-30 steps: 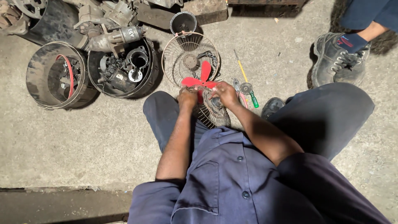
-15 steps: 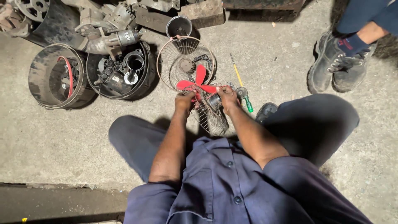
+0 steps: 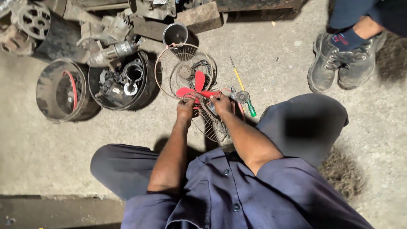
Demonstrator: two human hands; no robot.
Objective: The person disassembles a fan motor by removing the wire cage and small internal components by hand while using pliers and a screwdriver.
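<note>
Between your knees, on the concrete floor [image 3: 263,55], your left hand [image 3: 185,108] and right hand [image 3: 221,103] both close on the small fan [image 3: 199,91], fingers curled around the wire grille [image 3: 212,123] just below the red blades [image 3: 196,88]. Keep both grips low on the wire and steady, I'd judge, so the blades stay free and the thin grille doesn't bend. Your forearms run forward side by side, elbows tucked near your body, wrists bent down. Just beyond your right hand lies a green-handled screwdriver [image 3: 246,99]; off to your left stand two round tubs [image 3: 123,80] of metal parts.
</note>
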